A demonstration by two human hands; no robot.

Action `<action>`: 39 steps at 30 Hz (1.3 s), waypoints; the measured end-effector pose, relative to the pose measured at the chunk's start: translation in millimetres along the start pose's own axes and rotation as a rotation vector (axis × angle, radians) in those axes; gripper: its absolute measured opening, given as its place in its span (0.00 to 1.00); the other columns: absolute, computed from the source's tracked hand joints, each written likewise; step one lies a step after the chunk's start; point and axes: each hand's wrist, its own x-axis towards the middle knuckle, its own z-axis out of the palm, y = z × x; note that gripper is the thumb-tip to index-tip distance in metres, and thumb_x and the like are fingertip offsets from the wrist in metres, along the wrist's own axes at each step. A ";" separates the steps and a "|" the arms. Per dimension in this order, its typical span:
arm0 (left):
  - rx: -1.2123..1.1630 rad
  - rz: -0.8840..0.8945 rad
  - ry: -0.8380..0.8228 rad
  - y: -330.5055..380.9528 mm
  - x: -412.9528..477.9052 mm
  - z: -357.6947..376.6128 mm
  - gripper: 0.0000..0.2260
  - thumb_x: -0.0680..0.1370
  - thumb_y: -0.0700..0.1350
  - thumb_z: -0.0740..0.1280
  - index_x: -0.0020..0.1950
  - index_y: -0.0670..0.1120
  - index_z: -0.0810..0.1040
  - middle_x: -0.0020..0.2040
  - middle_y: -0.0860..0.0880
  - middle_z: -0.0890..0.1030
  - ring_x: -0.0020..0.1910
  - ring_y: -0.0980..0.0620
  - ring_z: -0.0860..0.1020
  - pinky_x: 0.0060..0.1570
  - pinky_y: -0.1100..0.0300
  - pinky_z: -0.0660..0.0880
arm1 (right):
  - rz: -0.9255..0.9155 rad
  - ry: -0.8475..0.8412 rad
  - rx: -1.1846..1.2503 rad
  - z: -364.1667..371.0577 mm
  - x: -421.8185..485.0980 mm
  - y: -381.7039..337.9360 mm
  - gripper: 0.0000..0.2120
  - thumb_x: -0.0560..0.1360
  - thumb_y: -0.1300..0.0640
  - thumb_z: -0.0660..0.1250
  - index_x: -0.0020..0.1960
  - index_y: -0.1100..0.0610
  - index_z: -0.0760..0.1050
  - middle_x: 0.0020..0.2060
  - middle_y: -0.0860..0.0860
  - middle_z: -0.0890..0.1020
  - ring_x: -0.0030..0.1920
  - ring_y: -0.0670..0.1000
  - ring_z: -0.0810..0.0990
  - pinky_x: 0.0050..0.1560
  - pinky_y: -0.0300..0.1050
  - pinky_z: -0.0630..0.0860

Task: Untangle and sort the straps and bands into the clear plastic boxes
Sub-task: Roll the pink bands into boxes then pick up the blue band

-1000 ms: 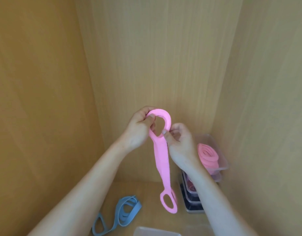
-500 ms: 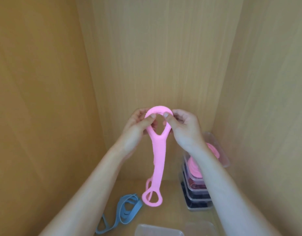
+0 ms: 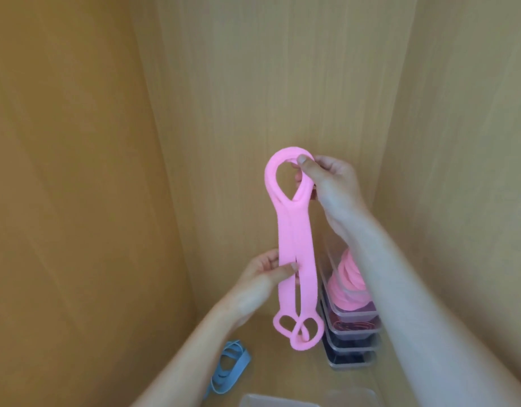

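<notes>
A pink strap with loop ends hangs upright in the air, folded double so two flat strips run side by side. My right hand pinches its top loop between thumb and fingers. Lower down, my left hand pinches the left strip about mid-length. Two small loops dangle at the bottom, just above the wooden floor. Behind my right forearm stands a stack of clear plastic boxes; the top one holds coiled pink bands, the lower ones hold dark bands.
A blue strap lies in loops on the floor at lower left. A clear plastic box shows at the bottom edge. Wooden walls close in on the left, back and right.
My left hand let go of the top loop and dropped down to pinch the strap mid-length. The right hand kept the top loop and the strap now hangs flat in two strips.
</notes>
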 end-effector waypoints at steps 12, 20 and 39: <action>0.004 0.042 0.031 1.7 11.7 -11.9 0.07 0.80 0.40 0.68 0.53 0.39 0.84 0.46 0.42 0.86 0.45 0.48 0.84 0.48 0.60 0.79 | 0.066 -0.076 0.089 1.0 2.1 -8.0 0.07 0.80 0.58 0.68 0.44 0.55 0.83 0.33 0.49 0.81 0.35 0.46 0.78 0.41 0.43 0.74; -0.245 0.066 0.055 21.4 19.4 -3.1 0.15 0.82 0.53 0.62 0.53 0.42 0.80 0.43 0.46 0.83 0.42 0.50 0.81 0.43 0.62 0.78 | 0.056 -0.099 0.225 16.3 -1.9 -22.7 0.07 0.80 0.59 0.68 0.44 0.57 0.82 0.34 0.49 0.80 0.36 0.48 0.77 0.41 0.42 0.72; -0.075 0.050 -0.014 3.8 10.0 7.6 0.12 0.85 0.40 0.57 0.60 0.38 0.78 0.43 0.41 0.83 0.43 0.46 0.81 0.46 0.58 0.78 | 0.168 0.011 0.525 17.5 6.3 -26.3 0.10 0.80 0.64 0.65 0.41 0.60 0.75 0.28 0.50 0.73 0.27 0.47 0.68 0.28 0.39 0.65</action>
